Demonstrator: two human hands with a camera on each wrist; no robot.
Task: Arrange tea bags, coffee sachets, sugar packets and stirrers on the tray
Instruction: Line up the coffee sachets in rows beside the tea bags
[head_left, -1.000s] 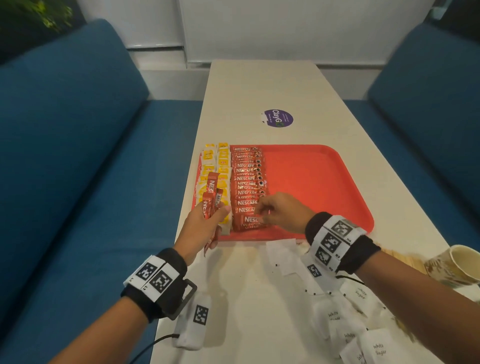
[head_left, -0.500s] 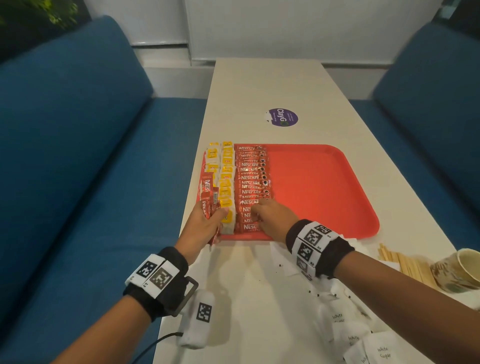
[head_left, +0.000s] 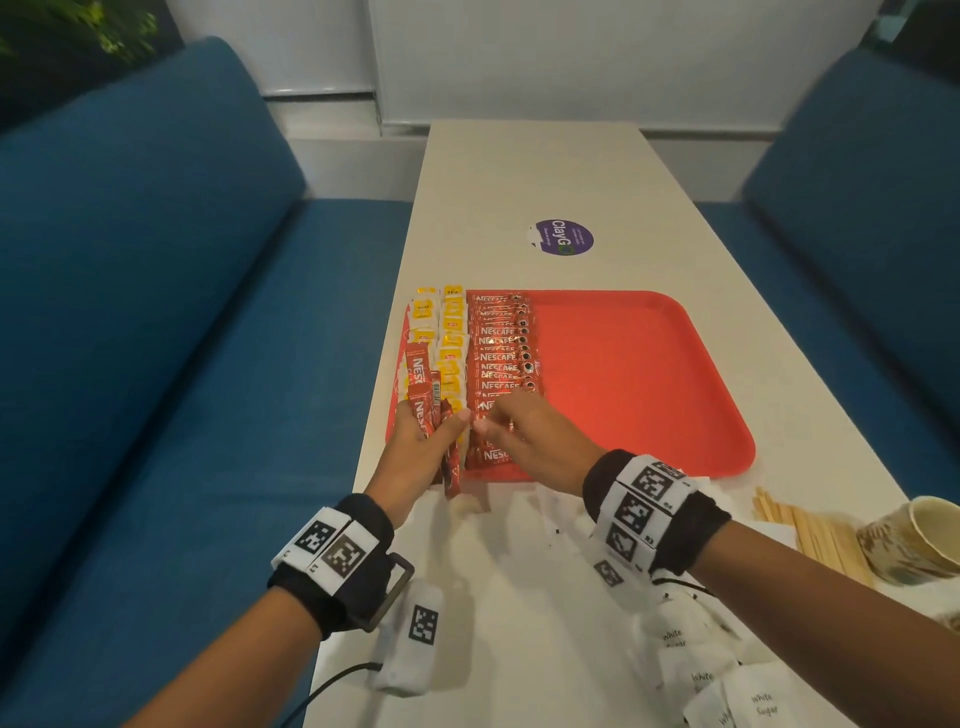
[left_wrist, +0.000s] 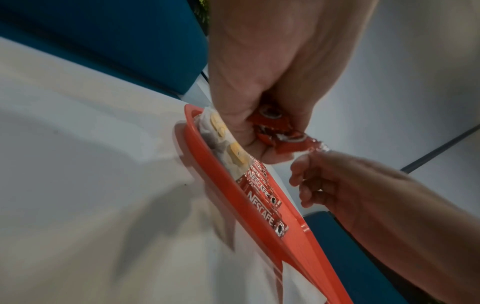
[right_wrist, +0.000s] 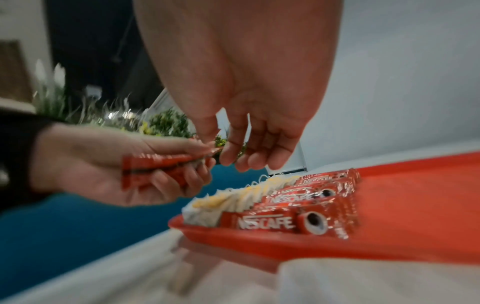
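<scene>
Left hand (head_left: 415, 447): curled round a small bundle of red coffee sachets (head_left: 431, 415), held over the tray's near-left corner.
Right hand (head_left: 524, 441): fingers loosely bent, tips at the bundle's end, just beside the left thumb; grip on a sachet not discernible.
Tray (head_left: 649, 374): red, on the white worktop (head_left: 519, 171); right part bare.
Tea bags (head_left: 441, 332): yellow-tagged, two columns along the tray's left edge.
Coffee row (head_left: 501, 358): overlapping sachets, just right of the tea bags.
Sugar packets (head_left: 727, 680): white, loose on the worktop, near right.
Stirrers (head_left: 810, 530): wooden, off the tray, beside a paper cup (head_left: 914, 540).
</scene>
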